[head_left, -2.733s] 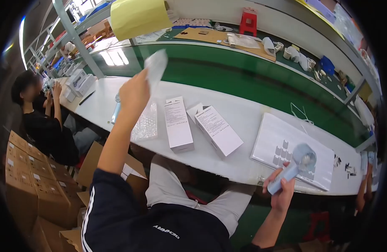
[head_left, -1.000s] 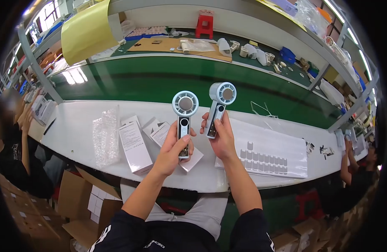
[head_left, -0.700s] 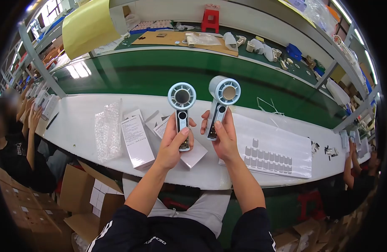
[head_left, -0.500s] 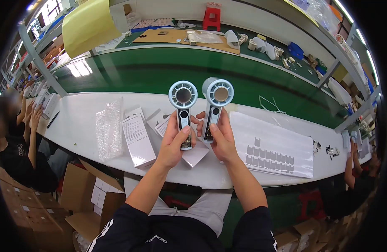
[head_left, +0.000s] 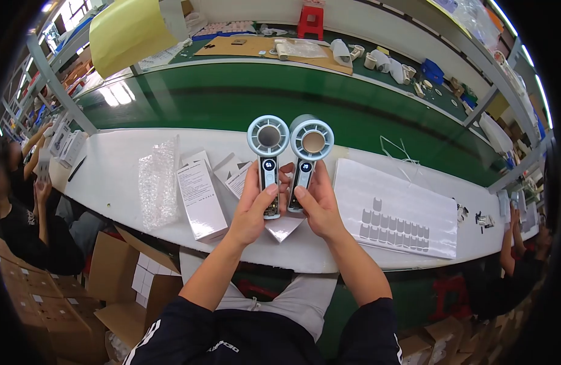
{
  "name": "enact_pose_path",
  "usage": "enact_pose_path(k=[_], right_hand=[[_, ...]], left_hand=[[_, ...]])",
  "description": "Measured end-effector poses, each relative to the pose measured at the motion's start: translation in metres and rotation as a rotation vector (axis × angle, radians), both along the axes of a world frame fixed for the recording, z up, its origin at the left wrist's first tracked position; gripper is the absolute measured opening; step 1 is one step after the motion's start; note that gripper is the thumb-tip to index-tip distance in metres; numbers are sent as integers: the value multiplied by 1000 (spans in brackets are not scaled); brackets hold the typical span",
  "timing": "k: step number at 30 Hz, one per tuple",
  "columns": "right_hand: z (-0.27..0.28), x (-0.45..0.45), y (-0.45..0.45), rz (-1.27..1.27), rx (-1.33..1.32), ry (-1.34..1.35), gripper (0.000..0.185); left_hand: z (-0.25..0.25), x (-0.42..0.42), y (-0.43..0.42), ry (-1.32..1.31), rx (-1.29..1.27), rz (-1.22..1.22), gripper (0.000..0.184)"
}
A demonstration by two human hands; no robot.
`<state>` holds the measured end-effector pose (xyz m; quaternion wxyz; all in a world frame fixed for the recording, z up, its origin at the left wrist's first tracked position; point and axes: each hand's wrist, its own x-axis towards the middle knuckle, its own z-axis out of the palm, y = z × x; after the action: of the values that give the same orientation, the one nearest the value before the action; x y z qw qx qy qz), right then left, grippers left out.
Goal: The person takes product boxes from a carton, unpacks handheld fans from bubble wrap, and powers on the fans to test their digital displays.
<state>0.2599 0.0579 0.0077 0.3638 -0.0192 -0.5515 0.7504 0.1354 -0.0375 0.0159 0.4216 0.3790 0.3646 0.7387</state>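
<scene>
Two light-blue handheld fans are held upright side by side, their round heads nearly touching. My left hand (head_left: 253, 204) is wrapped round the handle of the left fan (head_left: 269, 135), thumb on its front. My right hand (head_left: 317, 204) grips the right fan (head_left: 312, 141) the same way. Both handles have dark, uncovered fronts with circuitry low down, and their small round displays are lit. Behind and below the hands lie white printed boxes, one box (head_left: 201, 198) at the left and another box (head_left: 285, 227) partly hidden under the hands.
Bubble wrap (head_left: 159, 182) lies left on the white table (head_left: 119, 176). At right is a white sheet (head_left: 396, 213) with rows of grey stickers. Beyond runs a green conveyor belt (head_left: 201, 94). Open cartons (head_left: 125, 286) stand below left. People sit at both sides, one person (head_left: 28, 225) at left.
Both fans' displays have lit up with figures. The right fan has shifted slightly left, closer to the left fan. Both hands keep their grip.
</scene>
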Motion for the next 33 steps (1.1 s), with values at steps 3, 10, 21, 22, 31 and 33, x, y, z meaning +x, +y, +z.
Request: enact_pose_path(k=[3, 10, 21, 22, 31, 33], right_hand=[[-2, 1, -1, 15, -10, 9, 71], [4, 2, 0, 65, -20, 3, 69], [-1, 2, 0, 49, -22, 41, 61], [-2, 1, 1, 51, -16, 44, 61], [1, 2, -1, 49, -5, 50, 61], [1, 3, -2, 45, -8, 49, 60]], left_hand=[[0, 0, -2, 0, -12, -6, 36], [-3, -5, -3, -5, 12, -62, 45], [-6, -8, -4, 46, 31, -75, 57], [-6, -8, -4, 48, 35, -76, 57], [-6, -8, -4, 46, 57, -78, 57], [-5, -7, -4, 44, 60, -74, 56]])
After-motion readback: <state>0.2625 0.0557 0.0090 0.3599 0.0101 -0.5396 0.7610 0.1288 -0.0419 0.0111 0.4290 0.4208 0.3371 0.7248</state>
